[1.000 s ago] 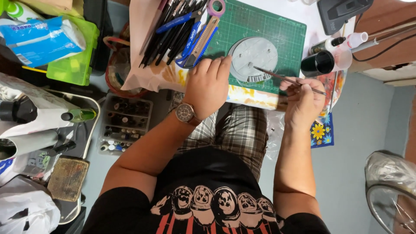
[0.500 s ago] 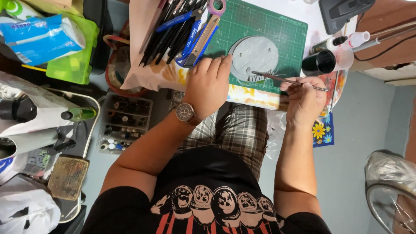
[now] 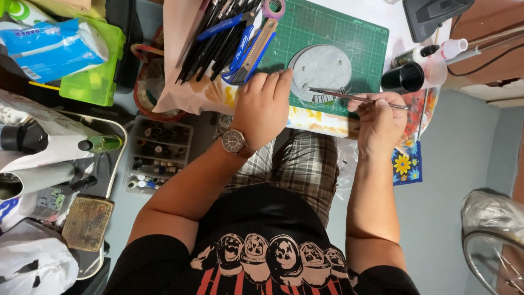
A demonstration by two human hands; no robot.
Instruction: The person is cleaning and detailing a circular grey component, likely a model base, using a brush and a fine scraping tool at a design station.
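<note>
Nearest to me: my lap in plaid shorts (image 3: 305, 164), black shirt below it. A wristwatch (image 3: 234, 141) sits on my left wrist.

Left hand (image 3: 266, 106): lies palm down at the near left edge of the green cutting mat (image 3: 360, 38). Fingers (image 3: 278, 82) lie close together and flat; the fingertips touch the left rim of the grey round disc (image 3: 322, 68). They press on it rather than grip anything.

Right hand (image 3: 379, 117): at the near right edge of the mat. Its fingers are pressed together, pinching a thin brush (image 3: 355, 98) by the handle. The brush lies almost level, its tip pointing left onto the near part of the disc, where a dark patch shows.

Disc: lies flat on the mat, between my two hands, near the mat's middle.

Just right of the mat: a black cup (image 3: 404, 79), and beyond it small bottles (image 3: 436, 52).

Left of the mat: a bundle of dark pens and brushes (image 3: 218, 38) on a pale sheet, with a blue utility knife (image 3: 254, 52) beside them. A roll of tape (image 3: 274, 7) lies at the far edge.

Below the surface, to the left, on the floor: a clear tray of small paint pots (image 3: 158, 155). Farther left, a green plastic box (image 3: 95, 68) with a blue packet of wipes (image 3: 52, 46) on it.
</note>
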